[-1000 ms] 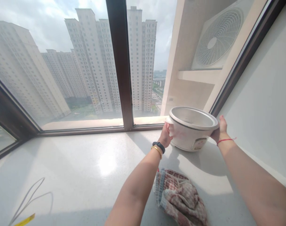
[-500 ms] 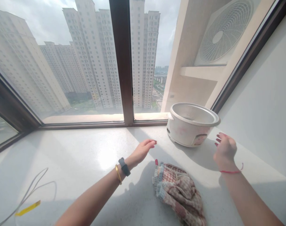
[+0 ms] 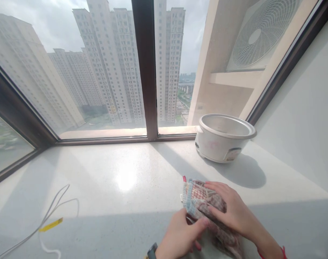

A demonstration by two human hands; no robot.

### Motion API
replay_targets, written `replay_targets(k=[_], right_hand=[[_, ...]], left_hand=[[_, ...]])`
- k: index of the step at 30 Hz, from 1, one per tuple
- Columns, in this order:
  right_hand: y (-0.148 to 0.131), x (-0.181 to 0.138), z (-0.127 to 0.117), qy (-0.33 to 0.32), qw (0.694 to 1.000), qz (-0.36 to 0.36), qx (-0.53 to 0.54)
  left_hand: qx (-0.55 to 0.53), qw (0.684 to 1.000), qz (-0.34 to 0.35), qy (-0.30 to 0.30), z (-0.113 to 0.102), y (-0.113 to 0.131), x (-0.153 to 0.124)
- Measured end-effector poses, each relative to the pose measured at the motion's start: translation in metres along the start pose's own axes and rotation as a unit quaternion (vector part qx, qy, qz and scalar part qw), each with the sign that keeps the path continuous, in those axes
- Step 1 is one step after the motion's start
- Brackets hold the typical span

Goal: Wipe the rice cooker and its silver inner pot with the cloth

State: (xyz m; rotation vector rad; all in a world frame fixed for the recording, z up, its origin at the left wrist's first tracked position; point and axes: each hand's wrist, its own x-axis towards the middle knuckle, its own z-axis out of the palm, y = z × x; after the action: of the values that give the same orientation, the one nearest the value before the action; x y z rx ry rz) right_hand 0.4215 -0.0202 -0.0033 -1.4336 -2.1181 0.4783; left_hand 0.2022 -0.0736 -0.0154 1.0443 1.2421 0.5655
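A crumpled patterned cloth point(image 3: 197, 194) in brown, pink and pale blue, with a small red tag, lies on the white sill in front of me. My left hand point(image 3: 181, 232) is at its near left edge, thumb on top and fingers curled around the side, partly hidden. From the right, my right hand point(image 3: 230, 208) reaches over the cloth, its fingers and thumb gripping the folds. Behind the cloth stands a white rice cooker point(image 3: 220, 145), lidless, with neither hand touching it.
White cables point(image 3: 49, 212) with a yellow label point(image 3: 51, 225) lie on the sill point(image 3: 99, 183) at the left. Dark window frames point(image 3: 150, 90) border the back and left side; a white wall point(image 3: 301, 118) closes off the right.
Both hands have come down and in from beside the rice cooker onto the cloth and taken hold of it. The view has shifted slightly; the rice cooker stays in place.
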Motion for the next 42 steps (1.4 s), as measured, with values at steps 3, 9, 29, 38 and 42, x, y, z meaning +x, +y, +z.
replay_targets(k=[3, 9, 29, 38, 42], right_hand=[[-0.006, 0.024, 0.001, -0.11, 0.99, 0.02, 0.092], [-0.02, 0.083, 0.005, -0.228, 0.921, -0.002, 0.316], [-0.123, 0.296, -0.069, 0.055, 0.903, -0.108, 0.412], [-0.112, 0.219, -0.041, 0.143, 0.959, -0.128, 0.209], [-0.083, 0.113, 0.021, 0.06, 0.976, -0.191, 0.092]], left_hand=[[0.017, 0.993, 0.095, 0.07, 0.003, 0.014, 0.013], [-0.002, 0.957, 0.289, 0.029, -0.08, 0.075, 0.005], [0.035, 0.901, 0.368, 0.227, -0.234, 0.25, 0.021], [0.153, 0.884, 0.378, 0.229, -0.222, 0.188, -0.001], [0.289, 0.898, 0.284, 0.169, -0.192, 0.089, -0.031]])
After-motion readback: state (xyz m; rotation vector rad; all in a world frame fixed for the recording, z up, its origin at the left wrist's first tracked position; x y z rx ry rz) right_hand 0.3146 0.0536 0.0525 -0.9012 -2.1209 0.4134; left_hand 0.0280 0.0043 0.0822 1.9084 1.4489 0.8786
